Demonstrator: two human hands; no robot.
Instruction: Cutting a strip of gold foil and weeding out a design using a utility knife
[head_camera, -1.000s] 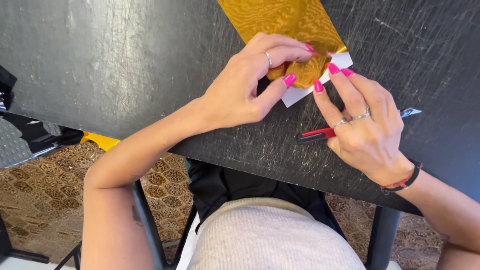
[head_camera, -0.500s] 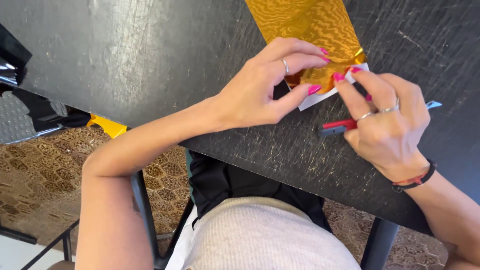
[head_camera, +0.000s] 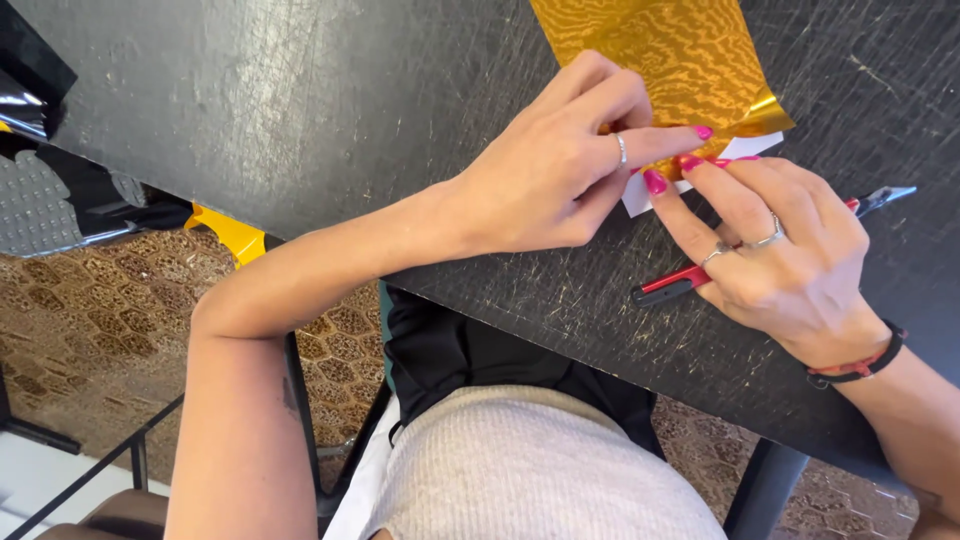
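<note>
A sheet of shiny gold patterned foil (head_camera: 680, 60) with a white backing (head_camera: 640, 195) lies on a scratched black table (head_camera: 300, 110). My left hand (head_camera: 560, 165) pinches the near corner of the gold sheet between thumb and fingers. Right beside it, my right hand (head_camera: 770, 260) presses its fingertips on the same corner, where the white backing shows. A red and black utility knife (head_camera: 680, 282) lies on the table under my right hand, its tip sticking out to the right.
The table's near edge runs diagonally above my lap. Below it are a patterned brown floor (head_camera: 70, 340), a yellow object (head_camera: 225, 228), black gear at the left and a table leg (head_camera: 765, 490).
Both hands have stayed on the corner of the gold sheet. The fingertips have drawn closer together at the corner, and the view has shifted slightly.
</note>
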